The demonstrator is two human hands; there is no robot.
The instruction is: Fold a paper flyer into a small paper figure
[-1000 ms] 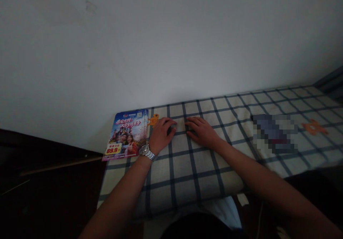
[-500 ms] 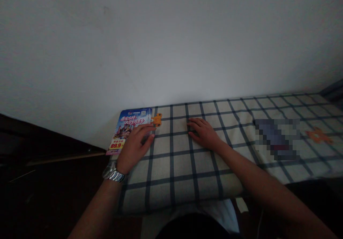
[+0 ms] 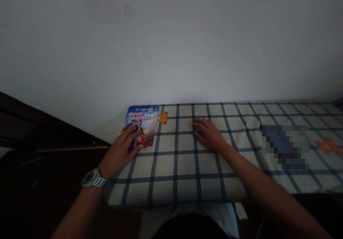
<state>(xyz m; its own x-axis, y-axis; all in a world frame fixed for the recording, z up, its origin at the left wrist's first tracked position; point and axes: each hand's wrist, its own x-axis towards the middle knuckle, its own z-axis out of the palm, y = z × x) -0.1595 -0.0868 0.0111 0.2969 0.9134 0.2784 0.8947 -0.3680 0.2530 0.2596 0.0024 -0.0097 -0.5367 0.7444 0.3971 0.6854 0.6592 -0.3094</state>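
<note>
Blue-topped flyer stack (image 3: 144,122) | white-edged red lettering (image 3: 140,116) | left fingers (image 3: 133,136) across it

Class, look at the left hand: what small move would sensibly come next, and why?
Probably curling the left hand around the near edge of the flyer stack: it reaches over the top flyer, thumb by that edge, not yet gripping, while the right hand lies apart on the checked cloth.

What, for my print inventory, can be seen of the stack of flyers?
The stack of flyers looks like paper, blue above, reddish below, with red lettering and a QR code. Its right edges fan slightly. It lies flat on the checked cloth, by the wall; the left hand covers its lower left, apparently touching.
</note>
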